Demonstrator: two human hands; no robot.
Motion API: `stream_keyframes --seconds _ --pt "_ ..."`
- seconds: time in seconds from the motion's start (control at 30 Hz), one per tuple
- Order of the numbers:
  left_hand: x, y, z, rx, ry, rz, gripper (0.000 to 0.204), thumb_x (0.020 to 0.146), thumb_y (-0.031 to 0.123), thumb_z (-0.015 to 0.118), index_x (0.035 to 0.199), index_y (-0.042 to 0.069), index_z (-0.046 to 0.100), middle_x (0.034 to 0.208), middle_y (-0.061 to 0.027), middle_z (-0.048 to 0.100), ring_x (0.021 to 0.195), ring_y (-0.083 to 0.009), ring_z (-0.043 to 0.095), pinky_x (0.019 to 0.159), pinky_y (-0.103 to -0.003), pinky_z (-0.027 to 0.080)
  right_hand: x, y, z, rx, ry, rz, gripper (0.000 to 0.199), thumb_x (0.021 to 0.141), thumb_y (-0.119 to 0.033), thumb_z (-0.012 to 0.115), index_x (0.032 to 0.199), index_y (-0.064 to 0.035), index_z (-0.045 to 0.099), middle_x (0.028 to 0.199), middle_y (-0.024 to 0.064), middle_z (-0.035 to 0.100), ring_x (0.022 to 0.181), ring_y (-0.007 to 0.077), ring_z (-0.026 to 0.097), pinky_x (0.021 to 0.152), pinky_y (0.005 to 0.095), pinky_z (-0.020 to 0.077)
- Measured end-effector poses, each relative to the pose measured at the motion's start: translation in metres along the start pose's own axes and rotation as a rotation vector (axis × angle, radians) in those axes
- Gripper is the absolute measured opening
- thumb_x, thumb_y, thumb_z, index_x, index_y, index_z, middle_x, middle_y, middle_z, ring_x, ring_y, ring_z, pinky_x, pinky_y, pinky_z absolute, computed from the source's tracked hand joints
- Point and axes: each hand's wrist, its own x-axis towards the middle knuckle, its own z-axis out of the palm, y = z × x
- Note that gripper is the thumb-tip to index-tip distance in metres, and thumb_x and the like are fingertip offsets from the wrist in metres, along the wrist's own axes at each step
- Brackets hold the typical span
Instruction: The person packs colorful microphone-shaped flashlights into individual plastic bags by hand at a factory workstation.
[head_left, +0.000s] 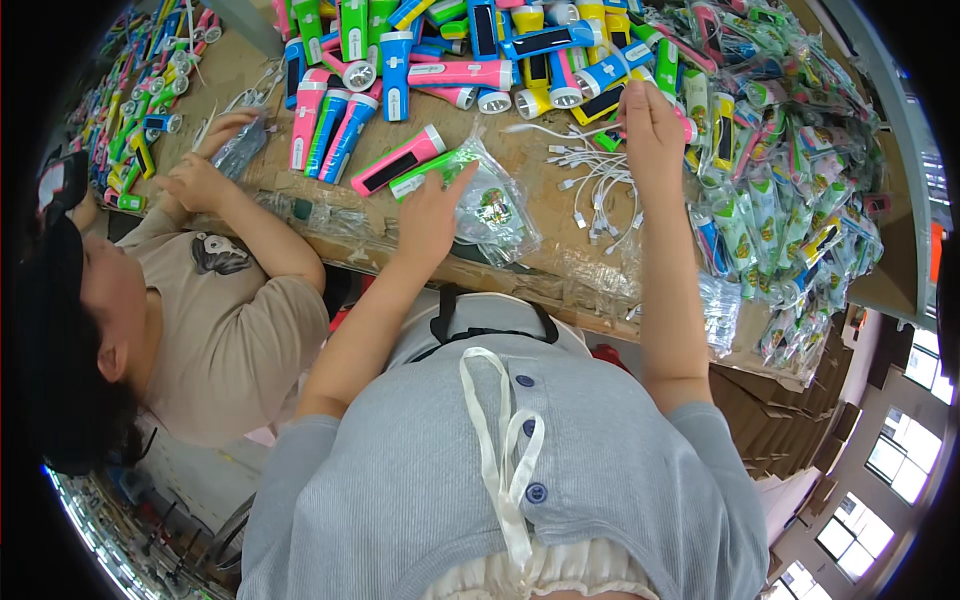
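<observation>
My left hand (428, 218) is closed on a green flashlight (412, 182), close to the table's near edge. A clear plastic bag (497, 210) with a small coloured print lies against the flashlight, under my fingertips; how far the flashlight sits inside it I cannot tell. Just beyond lies a pink flashlight (400, 160) with a dark panel. My right hand (652, 125), raised at the right, pinches a white cable (560, 131) whose plug end points left. Below that hand, a bunch of white cables (598, 180) is spread on the table.
Many loose flashlights (395, 75) in several colours are heaped at the back. Bagged flashlights (770, 210) pile up at the right, beside empty-looking clear bags (722, 310). To my left, a co-worker's hands (200, 180) handle a clear bag (240, 147). Cardboard (600, 285) covers the table.
</observation>
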Motion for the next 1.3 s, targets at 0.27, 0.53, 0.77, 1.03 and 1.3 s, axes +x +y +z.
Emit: stream_keyframes --seconds 0.27,0.53,0.77,1.03,1.3 --pt "0.017 -0.009 0.018 -0.131 0.106 -0.079 0.019 0.074 0.008 0.053 0.093 0.010 0.049 0.076 -0.0152 0.054 0.067 -0.0335 0.057 0.056 -0.044 0.044 -0.100 0.054 0.127 0.207 -0.272 0.035 0.021 0.084 -0.022 0.052 0.081 -0.0032 0.060 0.072 0.0074 0.057 0.067 0.0179 0.055 0.061 0.0314 0.0427" --pt "-0.014 -0.020 0.014 -0.978 0.049 -0.536 0.011 0.081 0.009 0.055 0.087 0.006 0.046 0.048 -0.0064 0.050 0.036 -0.0149 0.050 0.037 -0.030 0.040 -0.107 0.042 0.142 -0.871 -1.201 -0.158 0.020 0.072 -0.025 0.058 0.080 -0.0095 0.066 0.080 0.0144 0.063 0.076 0.0300 0.061 0.066 0.0412 0.0478" --pt "-0.045 -0.042 -0.005 -0.809 -0.031 -0.567 0.009 0.079 0.011 0.059 0.085 0.006 0.054 0.053 -0.0072 0.052 0.044 -0.0188 0.054 0.040 -0.032 0.040 -0.022 0.039 0.149 -0.289 -0.596 -0.274 0.031 0.076 -0.026 0.057 0.098 -0.0043 0.060 0.101 0.0157 0.059 0.093 0.0336 0.056 0.081 0.0404 0.0449" --pt "-0.049 -0.054 -0.006 -0.493 0.075 -0.398 0.014 0.076 0.014 0.063 0.082 0.004 0.057 0.054 -0.0066 0.048 0.049 -0.0140 0.045 0.047 -0.029 0.036 -0.011 0.057 0.147 -0.312 -0.816 -0.132 0.069 0.059 -0.032 0.076 0.114 -0.0030 0.047 0.106 0.0168 0.055 0.098 0.0305 0.054 0.084 0.0389 0.0427" --pt "-0.040 -0.071 0.004 -0.589 0.006 -0.327 0.011 0.075 0.012 0.062 0.079 0.004 0.056 0.057 -0.0082 0.050 0.050 -0.0178 0.048 0.048 -0.031 0.038 -0.035 0.029 0.120 0.868 -0.028 0.255 0.061 0.078 -0.008 0.064 0.128 -0.0017 0.030 0.117 0.0102 0.047 0.108 0.0210 0.047 0.093 0.0327 0.0376"
